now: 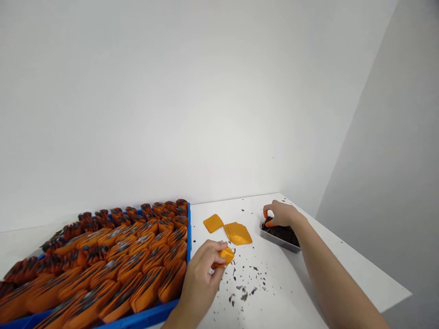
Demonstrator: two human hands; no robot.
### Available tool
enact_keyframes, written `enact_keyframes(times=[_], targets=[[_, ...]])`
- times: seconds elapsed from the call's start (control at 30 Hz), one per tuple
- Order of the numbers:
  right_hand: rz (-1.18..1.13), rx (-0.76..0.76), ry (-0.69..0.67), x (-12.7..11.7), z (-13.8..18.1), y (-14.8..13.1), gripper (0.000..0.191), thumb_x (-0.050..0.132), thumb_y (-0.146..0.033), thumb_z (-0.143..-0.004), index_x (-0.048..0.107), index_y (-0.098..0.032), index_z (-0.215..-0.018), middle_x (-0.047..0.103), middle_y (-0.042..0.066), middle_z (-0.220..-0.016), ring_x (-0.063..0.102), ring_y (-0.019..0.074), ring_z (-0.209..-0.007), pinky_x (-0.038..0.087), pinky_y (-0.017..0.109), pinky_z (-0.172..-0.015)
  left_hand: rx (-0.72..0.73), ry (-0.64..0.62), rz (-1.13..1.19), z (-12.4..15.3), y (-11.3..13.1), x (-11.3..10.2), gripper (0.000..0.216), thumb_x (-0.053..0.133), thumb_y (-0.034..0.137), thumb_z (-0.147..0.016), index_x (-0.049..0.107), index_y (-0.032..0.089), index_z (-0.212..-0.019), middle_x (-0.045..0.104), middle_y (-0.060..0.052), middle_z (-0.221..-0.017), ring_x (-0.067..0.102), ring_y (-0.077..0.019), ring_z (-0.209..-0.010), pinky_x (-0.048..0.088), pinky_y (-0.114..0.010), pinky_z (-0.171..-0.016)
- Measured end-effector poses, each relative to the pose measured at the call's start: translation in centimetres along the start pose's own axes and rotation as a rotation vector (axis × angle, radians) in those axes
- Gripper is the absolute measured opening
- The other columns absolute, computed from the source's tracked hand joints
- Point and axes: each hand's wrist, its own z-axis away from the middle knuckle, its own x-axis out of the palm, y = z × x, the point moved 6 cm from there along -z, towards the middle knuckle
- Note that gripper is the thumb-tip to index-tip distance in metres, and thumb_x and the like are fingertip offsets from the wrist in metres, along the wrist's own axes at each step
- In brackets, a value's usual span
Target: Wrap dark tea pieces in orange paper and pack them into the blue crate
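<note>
My left hand [206, 267] pinches a small yellow-orange packet [227, 256] between thumb and fingers, low over the white table. Beyond it, a fanned pile of flat orange packets [238, 234] lies on the tabletop, with another flat orange packet [213, 223] beside it. My right hand [283, 214] reaches into a clear plastic tub [279, 241] of dark dried flakes [284, 234]. Orange covers show on its fingertips, which are bent around some flakes at the tub's far left end. How much they grip is partly hidden.
A blue crate [189, 228] on the left holds many rows of orange packets [147, 258] standing on edge, dark stuff showing at their tops. Loose dark crumbs [244, 292] are scattered over the white table [274, 292]. A white wall [219, 100] rises behind.
</note>
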Motion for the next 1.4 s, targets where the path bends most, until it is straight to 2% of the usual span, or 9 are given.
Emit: enact_keyframes(times=[0.2, 0.43, 0.57, 0.63, 0.7, 1.0, 1.2, 1.3, 1.4], targets=[[-0.014, 0.005, -0.013, 0.3, -0.2, 0.2, 0.038, 0.085, -0.049, -0.080, 0.077, -0.037, -0.115, 0.062, 0.005, -0.124, 0.070, 0.0235, -0.089, 0.049, 0.034, -0.073, -0.006, -0.025, 0.014, 0.2, -0.3, 0.2, 0.026, 0.056, -0.002, -0.092, 0.057, 0.025, -0.092, 0.076, -0.007, -0.116, 0.077, -0.0229, -0.111, 0.068, -0.031, -0.081], [-0.040, -0.029, 0.005, 0.0, -0.5, -0.2, 0.030, 0.090, -0.046, -0.074, 0.083, -0.034, -0.100, 0.067, 0.004, -0.119, 0.069, 0.0254, -0.097, 0.047, 0.033, -0.075, -0.060, -0.036, 0.029, 0.2, -0.4, 0.3, 0.022, 0.059, 0.003, -0.094, 0.059, 0.025, -0.095, 0.076, -0.007, -0.117, 0.077, -0.0232, -0.109, 0.067, -0.030, -0.076], [-0.086, -0.087, 0.025, -0.9, -0.1, -0.3, 0.032, 0.090, -0.047, -0.074, 0.084, -0.034, -0.102, 0.068, 0.004, -0.117, 0.068, 0.0241, -0.097, 0.046, 0.031, -0.074, -0.231, -0.022, 0.119, 0.2, -1.1, 0.3, 0.011, 0.064, 0.018, -0.100, 0.055, 0.025, -0.098, 0.076, -0.008, -0.116, 0.077, -0.0251, -0.111, 0.068, -0.031, -0.072], [-0.111, -0.109, 0.033, -1.4, 0.2, -0.1, 0.033, 0.088, -0.048, -0.075, 0.084, -0.033, -0.104, 0.069, 0.004, -0.116, 0.068, 0.0241, -0.096, 0.047, 0.031, -0.075, -0.331, -0.005, 0.174, 0.3, -1.5, 0.3, 0.014, 0.065, 0.024, -0.101, 0.051, 0.025, -0.097, 0.076, -0.008, -0.117, 0.077, -0.0262, -0.113, 0.068, -0.029, -0.067], [-0.134, -0.122, 0.042, -1.7, 0.6, 0.1, 0.033, 0.086, -0.047, -0.076, 0.084, -0.032, -0.105, 0.069, 0.005, -0.114, 0.067, 0.0244, -0.096, 0.048, 0.031, -0.076, -0.373, 0.008, 0.197, 0.3, -1.7, 0.3, 0.017, 0.066, 0.026, -0.101, 0.049, 0.026, -0.097, 0.076, -0.008, -0.118, 0.076, -0.0269, -0.115, 0.067, -0.029, -0.064], [-0.220, -0.195, 0.070, -2.3, 1.4, 0.2, 0.032, 0.077, -0.048, -0.080, 0.081, -0.029, -0.106, 0.068, 0.006, -0.109, 0.065, 0.0231, -0.091, 0.049, 0.031, -0.077, -0.289, -0.036, 0.092, 0.1, -1.1, 0.2, 0.018, 0.064, 0.021, -0.099, 0.049, 0.026, -0.091, 0.073, -0.009, -0.121, 0.071, -0.0270, -0.119, 0.064, -0.028, -0.067], [-0.266, -0.208, 0.108, -3.3, 2.3, 1.5, 0.035, 0.072, -0.056, -0.083, 0.078, -0.026, -0.101, 0.065, 0.005, -0.102, 0.060, 0.0221, -0.087, 0.047, 0.032, -0.075, -0.319, -0.113, 0.071, 0.1, -1.1, 0.3, 0.023, 0.060, 0.011, -0.093, 0.044, 0.025, -0.086, 0.069, -0.010, -0.143, 0.067, -0.0292, -0.131, 0.065, -0.035, -0.081], [-0.291, -0.188, 0.104, -3.3, 2.3, 2.5, 0.039, 0.071, -0.062, -0.084, 0.076, -0.025, -0.095, 0.062, 0.004, -0.095, 0.055, 0.0202, -0.081, 0.043, 0.031, -0.069, -0.323, -0.173, 0.102, 0.0, -0.8, 0.7, 0.025, 0.059, 0.010, -0.093, 0.041, 0.026, -0.085, 0.074, -0.010, -0.135, 0.072, -0.0266, -0.120, 0.063, -0.032, -0.078], [-0.311, -0.157, 0.064, -2.8, 2.0, 3.3, 0.043, 0.073, -0.066, -0.081, 0.074, -0.023, -0.086, 0.059, 0.001, -0.084, 0.050, 0.0178, -0.073, 0.038, 0.030, -0.062, -0.326, -0.204, 0.142, -0.1, -0.4, 1.2, 0.025, 0.061, 0.013, -0.094, 0.041, 0.026, -0.086, 0.077, -0.009, -0.124, 0.076, -0.0228, -0.105, 0.059, -0.027, -0.069]])
